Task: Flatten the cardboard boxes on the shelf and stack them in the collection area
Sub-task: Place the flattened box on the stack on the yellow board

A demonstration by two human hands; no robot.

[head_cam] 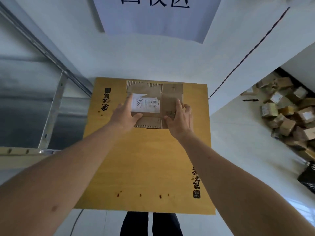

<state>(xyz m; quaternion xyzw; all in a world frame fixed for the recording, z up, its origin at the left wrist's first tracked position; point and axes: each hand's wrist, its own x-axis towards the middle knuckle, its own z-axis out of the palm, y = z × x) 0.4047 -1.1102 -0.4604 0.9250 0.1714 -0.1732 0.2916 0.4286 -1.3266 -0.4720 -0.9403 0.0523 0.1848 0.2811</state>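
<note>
Both hands are down on the flattened box: left hand spread flat, pressing by its white label; right hand curled round its right edge. The box lies at the far end of the yellow sheet, long axis left-right, equally near both hands. Bare sheet all round; loose boxes well right.

Brown flattened box with white label on yellow board, black characters.
</note>
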